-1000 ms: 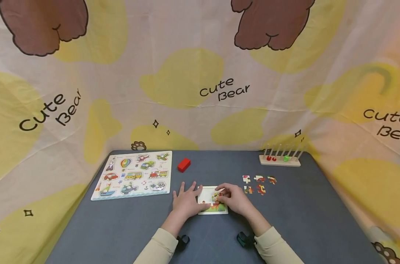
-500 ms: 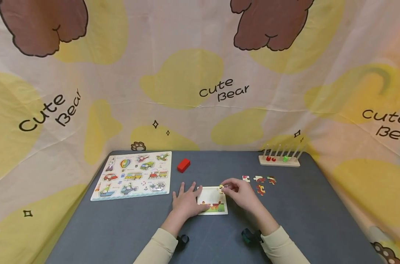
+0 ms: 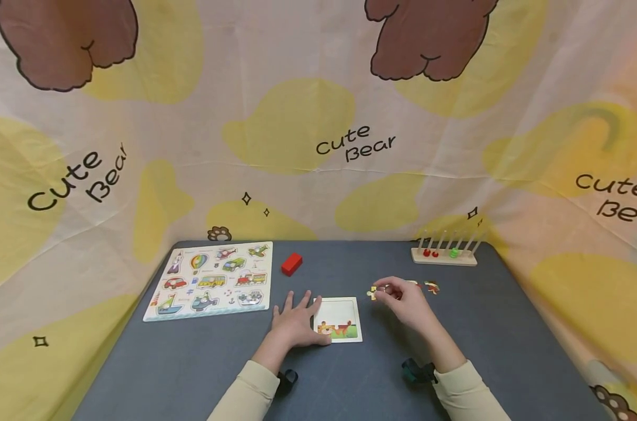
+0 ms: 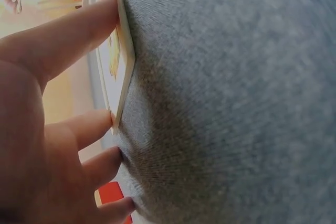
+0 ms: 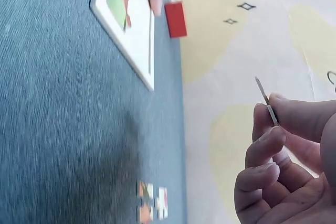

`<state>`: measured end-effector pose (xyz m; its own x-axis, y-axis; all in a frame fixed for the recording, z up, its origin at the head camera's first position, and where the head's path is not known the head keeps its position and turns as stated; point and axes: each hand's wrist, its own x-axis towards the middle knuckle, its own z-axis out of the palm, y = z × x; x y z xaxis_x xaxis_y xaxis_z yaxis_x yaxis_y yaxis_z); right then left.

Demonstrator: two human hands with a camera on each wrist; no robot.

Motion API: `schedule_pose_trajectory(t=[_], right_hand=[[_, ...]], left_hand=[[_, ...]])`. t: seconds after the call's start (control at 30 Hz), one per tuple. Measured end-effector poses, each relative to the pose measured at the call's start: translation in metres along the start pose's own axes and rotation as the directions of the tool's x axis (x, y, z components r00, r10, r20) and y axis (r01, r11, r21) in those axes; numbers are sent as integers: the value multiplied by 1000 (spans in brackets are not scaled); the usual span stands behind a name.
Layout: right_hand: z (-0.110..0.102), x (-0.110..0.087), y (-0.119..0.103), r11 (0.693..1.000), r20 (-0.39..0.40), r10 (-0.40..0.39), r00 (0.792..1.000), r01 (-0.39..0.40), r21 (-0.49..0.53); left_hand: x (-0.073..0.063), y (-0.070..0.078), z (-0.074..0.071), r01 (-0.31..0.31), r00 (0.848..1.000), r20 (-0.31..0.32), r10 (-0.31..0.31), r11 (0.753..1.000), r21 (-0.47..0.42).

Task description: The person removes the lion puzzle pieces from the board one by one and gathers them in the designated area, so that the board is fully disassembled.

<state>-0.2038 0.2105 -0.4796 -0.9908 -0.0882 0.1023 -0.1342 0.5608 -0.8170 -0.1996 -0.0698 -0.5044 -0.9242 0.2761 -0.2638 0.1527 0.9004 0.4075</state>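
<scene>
My left hand (image 3: 296, 326) lies spread at the left side of a small white-rimmed jigsaw tray (image 3: 359, 318). Its thumb touches the tray's near left corner, and in the left wrist view the thumb rests against the rim (image 4: 128, 45). Fitted puzzle pieces (image 3: 342, 331) fill the tray's near part with an orange and green picture; the far part is bare white. My right hand (image 3: 409, 301), right of the tray, pinches a puzzle piece (image 3: 372, 292) between thumb and fingers. The right wrist view shows that piece (image 5: 266, 100) edge-on, above the table.
Loose puzzle pieces (image 3: 432, 287) lie beyond my right hand, which hides some; two show in the right wrist view, one orange piece (image 5: 145, 200) among them. A vehicle puzzle board (image 3: 208, 282) and red block (image 3: 291, 264) stand back left. A pegged bead stand (image 3: 445, 257) is back right.
My right hand has moved from over the tray to the right, carrying the puzzle piece toward the loose ones. The tray's far part is uncovered now. My left hand has hardly moved.
</scene>
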Motion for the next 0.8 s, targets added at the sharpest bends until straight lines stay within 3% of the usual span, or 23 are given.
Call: schedule_pose_trajectory(t=[0.23,0.53,0.8], right_hand=[[-20,-3,14,995,-82,98,992,-98,-3],[-53,-14,33,990,-126,112,986,-122,-69],[-74,-16,65,976,-161,160,974,-180,-120]], left_hand=[[-1,0,-1,-6,1000,18,6,1000,13],[-1,0,-2,-14,1000,14,14,1000,21],[0,-2,1,-1,1000,11,1,1000,19]])
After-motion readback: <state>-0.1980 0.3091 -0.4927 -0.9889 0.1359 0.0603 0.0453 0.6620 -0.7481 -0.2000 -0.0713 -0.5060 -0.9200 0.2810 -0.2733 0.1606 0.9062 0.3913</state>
